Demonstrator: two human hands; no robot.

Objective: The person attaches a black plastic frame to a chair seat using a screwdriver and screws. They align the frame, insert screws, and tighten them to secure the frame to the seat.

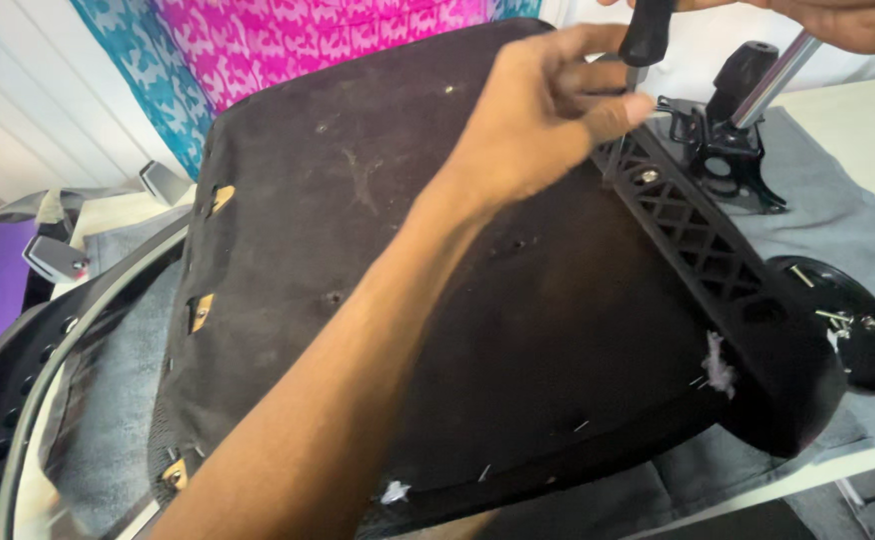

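A: What is in hand now?

B: I judge it is the work on one screw. The left hand (548,110) reaches over the upturned seat (428,290). Its grip is pressed together: thumb and fingertips (630,108) pinch something small at the tip of the screwdriver (648,35). It may be the screw or the shaft; I cannot tell which.

A: And the right hand?

B: The right hand (838,18) is at the top edge, mostly cut off. It is above the pinch and seems closed around the black handle of the screwdriver, but I cannot tell this for sure.

A: Where is the seat?

B: It lies upside down on a grey cloth (858,230) on the desk (858,120), directly under the left grip. The black arm bracket (698,240) with its lattice runs from just below the pinch away to the near right. One screw head (650,176) sits in the bracket just below the fingertips.

A: What else is near?

B: Just right of the grip stands a black metal mechanism (723,150) with a shiny rod (773,80). Further toward the near right, a black round dish (848,320) holds loose screws.

A: What does the next move call for?

B: In my judgement, the tip must stay straight in the screw while the left fingers steady it; a slanted tool could slip.
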